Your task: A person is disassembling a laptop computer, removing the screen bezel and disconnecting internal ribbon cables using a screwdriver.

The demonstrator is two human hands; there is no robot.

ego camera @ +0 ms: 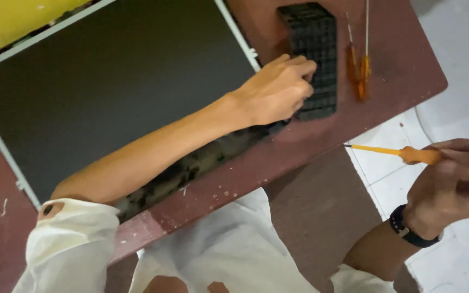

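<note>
Two hands: left hand (276,91), grip curled on black keyboard (315,57) on red desk (403,70); right hand (454,184), grip pinching orange screwdriver (403,153); screen panel (109,81) beside.

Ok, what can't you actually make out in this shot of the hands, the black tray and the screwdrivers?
Head view:
- Left hand: fingertips curl onto the black grid tray, hiding anything they hold.
- Right hand: blurred, grip on the orange screwdriver unclear.
- Two screwdrivers: tips cut off by the top edge.
- Dark panel: forearm covers its lower edge.
</note>
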